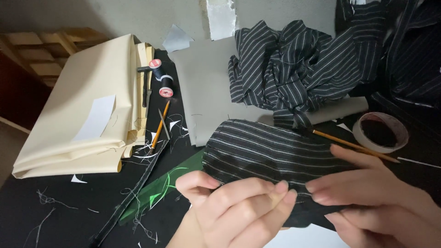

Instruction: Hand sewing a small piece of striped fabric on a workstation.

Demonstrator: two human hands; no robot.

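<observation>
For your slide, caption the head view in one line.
Both hands, left hand and right hand, pinch a striped black fabric piece beside cream cloth.

Two bare hands in view, low in frame. Left hand (pixel 234 202): no glove, no ring, no sleeve showing; bare forearm runs off bottom edge. Nails short, unpainted, slight sheen. Right hand (pixel 372 195): also bare, no ring, no watch or band visible; wrist cut off by frame corner. Nails short, plain.
</observation>
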